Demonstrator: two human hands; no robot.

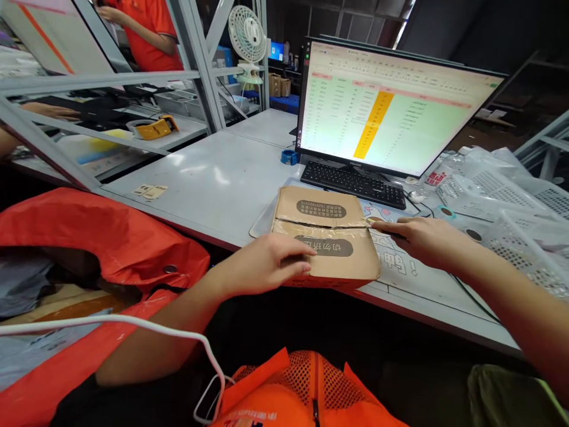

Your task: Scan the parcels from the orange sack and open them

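Note:
A brown cardboard box (324, 234) with dark printed ovals on its top flaps sits at the table's front edge, partly over a mouse mat. A seam runs across its top between the two flaps, with clear tape along it. My left hand (278, 261) rests on the near flap, its fingers stretched out and thumb apart. At the right end of the seam is my right hand (418, 234), index finger pointed along it. Something dark shows under its curled fingers, too hidden to name.
Behind the box stand a black keyboard (351, 184) and a monitor (400, 112). Plastic bags and white baskets (515, 237) crowd the right. A blue tape roll (290, 157) lies on the table (200, 172). At left hangs a red bag (111, 237); a co-worker (151, 35) is beyond the frame.

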